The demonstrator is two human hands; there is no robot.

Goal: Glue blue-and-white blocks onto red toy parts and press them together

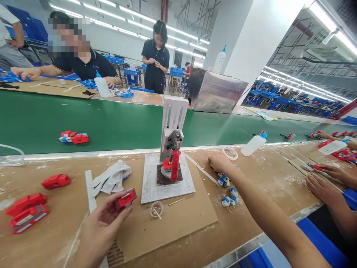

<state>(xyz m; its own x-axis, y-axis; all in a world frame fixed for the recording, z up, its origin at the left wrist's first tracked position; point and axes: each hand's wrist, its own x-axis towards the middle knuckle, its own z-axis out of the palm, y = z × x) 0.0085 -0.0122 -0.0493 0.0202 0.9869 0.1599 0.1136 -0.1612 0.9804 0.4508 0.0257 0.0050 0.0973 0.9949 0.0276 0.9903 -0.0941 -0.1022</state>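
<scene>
My left hand [104, 219] pinches a red plastic part [126, 198] with a grey edge and a recess, held up over the cardboard. My right hand [222, 162] reaches far out on the right, fingers curled down at small blue-and-white parts [223, 180]; its fingertips are hidden, so what it grips does not show. More blue-and-white pieces [229, 201] lie nearer to me. Between my hands stands a toggle clamp press with a red handle [175, 165] on a white base plate [150, 188]. A red piece [167, 164] sits under the clamp.
Red parts [29, 214] and a white glove [115, 175] lie left. A small cup [156, 210] with a stick rests on cardboard [178, 227]. A tape roll [230, 153] and glue bottle [253, 144] are right. Behind runs a green conveyor belt [125, 124]; co-workers sit and stand around.
</scene>
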